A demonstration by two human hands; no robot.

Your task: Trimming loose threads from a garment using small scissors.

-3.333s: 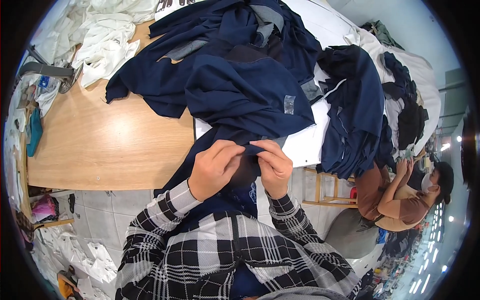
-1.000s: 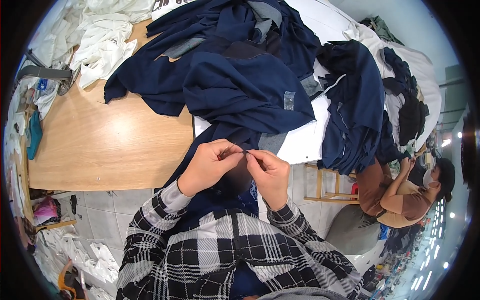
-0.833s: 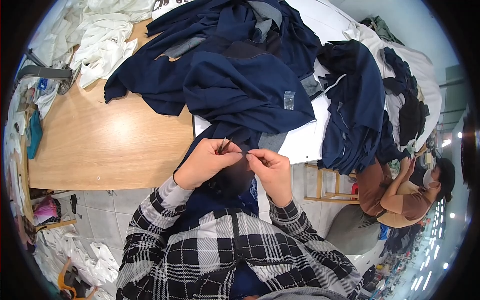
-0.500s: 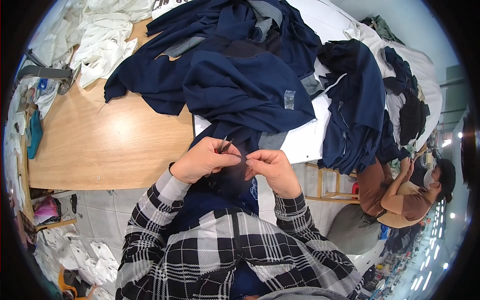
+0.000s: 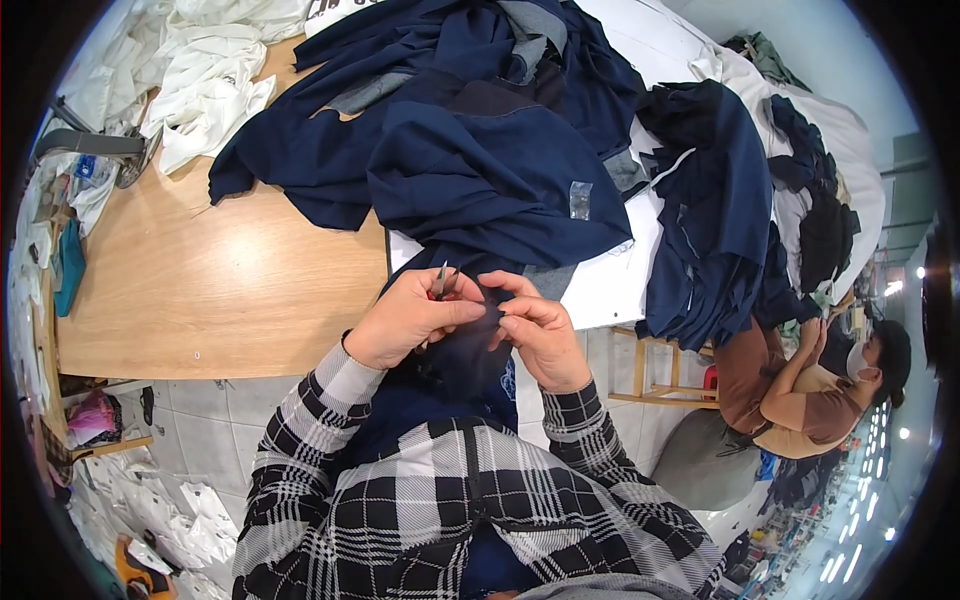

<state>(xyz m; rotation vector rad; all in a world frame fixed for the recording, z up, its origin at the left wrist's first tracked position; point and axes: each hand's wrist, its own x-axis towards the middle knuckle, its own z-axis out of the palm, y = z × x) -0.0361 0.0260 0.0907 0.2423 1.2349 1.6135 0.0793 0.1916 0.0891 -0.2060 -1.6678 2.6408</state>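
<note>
A pair of small thread snips (image 5: 441,280) with dark blades and a bit of red is tucked in my left hand (image 5: 410,318), its tips pointing away from me. The thumb and finger of that hand also pinch the edge of a dark navy garment (image 5: 462,365), which hangs over the table's near edge toward my lap. My right hand (image 5: 545,338) is closed on the same cloth just beside it, fingertips almost meeting the left ones. Any thread between them is too fine to make out. Beyond my hands lies a large heap of navy garments (image 5: 480,170) with grey inner patches.
A wooden tabletop (image 5: 230,290) stretches to the left, with white cloth (image 5: 205,90) behind it. More navy pieces (image 5: 705,200) hang over a white table (image 5: 610,285) on the right. A masked person (image 5: 815,395) sits at the far right, near a wooden stool frame (image 5: 660,375).
My right hand has shifted slightly, its fingers lifting and spreading a little over the cloth edge. The snips have turned a bit in my left hand, which moved very little.
</note>
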